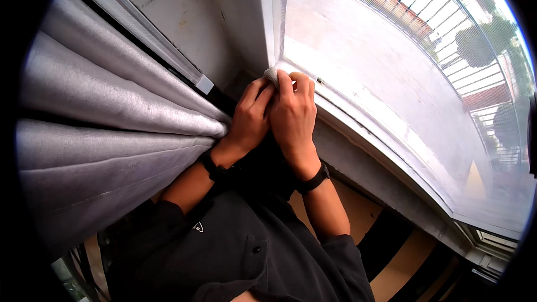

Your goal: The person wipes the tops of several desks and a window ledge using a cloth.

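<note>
A small bunched piece of grey textured cloth (271, 75) sits at the lower corner of the white window frame (272, 29). My right hand (293, 111) pinches it from the right, with the index finger against its edge and the other fingers curled over the bottom rail. From the left, my left hand (251, 113) has its fingertips on the cloth's lower side. The two hands are nearly touching. Part of the cloth and the thumbs are hidden behind my fingers.
Grey curtains (117, 92) hang close on the left, reaching my left wrist. A white rail with an end cap (204, 84) runs beside a wall (176, 12) bearing writing. The window pane (369, 71) and its sill (377, 167) extend right. Outside stands a barred fence (419, 8).
</note>
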The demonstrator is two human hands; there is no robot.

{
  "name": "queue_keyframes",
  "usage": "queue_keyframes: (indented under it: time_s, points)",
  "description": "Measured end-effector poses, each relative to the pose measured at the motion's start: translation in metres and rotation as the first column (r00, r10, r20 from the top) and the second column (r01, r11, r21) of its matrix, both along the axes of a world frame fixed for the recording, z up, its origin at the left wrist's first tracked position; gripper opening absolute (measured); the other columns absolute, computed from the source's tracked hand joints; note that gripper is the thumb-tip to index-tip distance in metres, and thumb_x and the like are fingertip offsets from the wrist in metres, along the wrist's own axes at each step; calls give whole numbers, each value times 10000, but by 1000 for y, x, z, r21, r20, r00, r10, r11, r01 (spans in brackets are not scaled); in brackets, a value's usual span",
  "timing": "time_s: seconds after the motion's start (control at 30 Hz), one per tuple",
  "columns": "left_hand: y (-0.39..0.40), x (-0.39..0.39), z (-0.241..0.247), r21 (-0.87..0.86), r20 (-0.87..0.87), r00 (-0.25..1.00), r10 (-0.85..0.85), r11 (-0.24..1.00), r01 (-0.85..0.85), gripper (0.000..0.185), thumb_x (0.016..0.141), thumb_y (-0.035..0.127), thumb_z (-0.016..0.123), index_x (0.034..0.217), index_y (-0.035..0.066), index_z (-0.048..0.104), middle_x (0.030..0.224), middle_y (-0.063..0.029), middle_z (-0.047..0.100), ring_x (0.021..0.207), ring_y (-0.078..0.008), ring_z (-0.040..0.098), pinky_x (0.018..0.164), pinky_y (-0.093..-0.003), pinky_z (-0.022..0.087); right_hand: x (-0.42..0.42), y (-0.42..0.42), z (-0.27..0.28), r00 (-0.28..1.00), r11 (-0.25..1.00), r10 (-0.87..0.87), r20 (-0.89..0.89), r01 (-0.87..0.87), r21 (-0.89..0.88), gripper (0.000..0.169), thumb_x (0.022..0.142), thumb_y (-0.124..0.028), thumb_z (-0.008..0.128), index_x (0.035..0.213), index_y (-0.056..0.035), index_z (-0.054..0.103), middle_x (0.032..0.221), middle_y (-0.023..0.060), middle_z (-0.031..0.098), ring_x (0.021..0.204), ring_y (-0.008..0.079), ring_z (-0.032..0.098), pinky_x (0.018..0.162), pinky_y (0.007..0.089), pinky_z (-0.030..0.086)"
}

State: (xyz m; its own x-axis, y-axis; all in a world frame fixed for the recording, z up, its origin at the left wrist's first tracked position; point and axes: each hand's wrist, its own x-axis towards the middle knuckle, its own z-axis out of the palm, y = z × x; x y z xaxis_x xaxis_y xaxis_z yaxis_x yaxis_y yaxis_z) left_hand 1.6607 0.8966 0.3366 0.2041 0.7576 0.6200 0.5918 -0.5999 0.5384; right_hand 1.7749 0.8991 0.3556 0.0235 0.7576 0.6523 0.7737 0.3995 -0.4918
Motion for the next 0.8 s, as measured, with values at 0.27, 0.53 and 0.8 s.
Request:
queue_keyframes:
  time_s: [0.27, 0.53, 0.8]
  points:
    - [11, -2, -27, -82, -129, 991, -22, 997, 12, 321, 825, 82, 733, 1114, -13, 631, 1071, -188, 582, 981, -370, 599, 764, -428, 522, -4, 20, -17, 950, 994, 37, 310, -1, -113, 275, 788, -91, 591, 1003, 78, 618, 925, 165, 554, 922, 281, 567, 756, 303, 531]
    - [-13, 51, -31, 45, -265, 951, -161, 983, 179, 340, 824, 61, 722, 1143, -16, 634, 1067, -169, 587, 898, -353, 636, 702, -413, 544, 58, -36, -13, 917, 989, -81, 391, 124, -86, 154, 754, -85, 594, 847, 28, 641, 888, 135, 558, 887, 273, 519, 792, 294, 487]
    - [-61, 167, 4, -108, -262, 816, -514, 856, 505, 293, 762, -7, 624, 1048, -57, 586, 1028, -201, 579, 806, -358, 656, 634, -395, 574, 163, -117, -5, 884, 883, -431, 181, 455, -116, 255, 829, -67, 607, 1068, 10, 652, 904, 125, 558, 858, 277, 585, 683, 340, 536]
